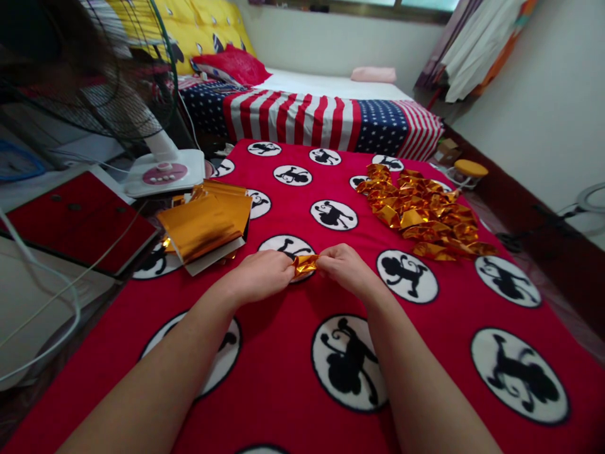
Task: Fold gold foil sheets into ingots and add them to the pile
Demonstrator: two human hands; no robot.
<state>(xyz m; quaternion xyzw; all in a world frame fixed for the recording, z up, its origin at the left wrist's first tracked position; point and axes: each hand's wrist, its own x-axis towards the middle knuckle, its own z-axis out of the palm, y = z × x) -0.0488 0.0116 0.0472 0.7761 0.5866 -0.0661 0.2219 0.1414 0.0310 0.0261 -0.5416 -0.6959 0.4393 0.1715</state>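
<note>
Red cloth printed with white ovals and black monkey figures spreads across most of the scene. At its centre, two bare hands meet over a small crumpled piece of gold foil, just above one of the ovals. Each grip is closed: the left hand pinches the foil's left end, the right hand its right end – only a short, shiny stretch shows between them.

To the left, near the cloth's edge, lies a loose stack of flat gold sheets, a pale underside showing at its near corner. To the right and farther off sits a wide heap of folded gold pieces, glinting and overlapping.

A standing fan with a white base is at far left. Across the far side is a bed in a stars-and-stripes cover, with a red pillow at left and a pink pillow toward the right.
</note>
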